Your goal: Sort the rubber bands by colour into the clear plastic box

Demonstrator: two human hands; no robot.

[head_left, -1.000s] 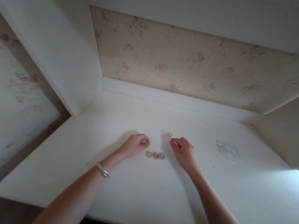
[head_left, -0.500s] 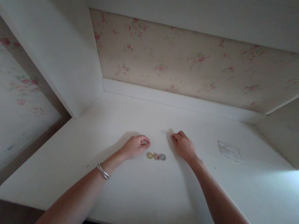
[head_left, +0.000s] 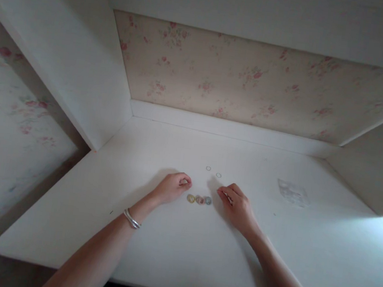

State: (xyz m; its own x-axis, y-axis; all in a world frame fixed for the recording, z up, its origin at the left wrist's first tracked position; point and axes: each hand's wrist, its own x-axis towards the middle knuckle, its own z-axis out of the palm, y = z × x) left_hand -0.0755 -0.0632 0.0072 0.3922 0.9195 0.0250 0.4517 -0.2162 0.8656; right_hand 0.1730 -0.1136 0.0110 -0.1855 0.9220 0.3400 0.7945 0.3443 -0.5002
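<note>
My left hand (head_left: 172,186) rests on the white desk (head_left: 172,247) as a loose fist, thumb against forefinger, a silver bracelet on its wrist. Just right of it lie three small coloured rings (head_left: 199,199) in a row: yellow, pink, blue. My right hand (head_left: 237,205) sits right of the row, thumb and forefinger pinched on something tiny and pale that looks like a small ring. Two small clear rings (head_left: 208,168) (head_left: 218,175) lie a little farther back on the desk, apart from both hands.
A small clear plastic bag (head_left: 292,193) lies flat to the right. White side panels (head_left: 82,71) and a flowered back wall (head_left: 240,80) enclose the desk. The desk's front edge runs just below my forearms.
My right hand reached forward to the nearer of the two back rings, then drew back toward the coloured row with its fingers pinched. That ring looked greenish before and now looks clear. My left hand stayed still.
</note>
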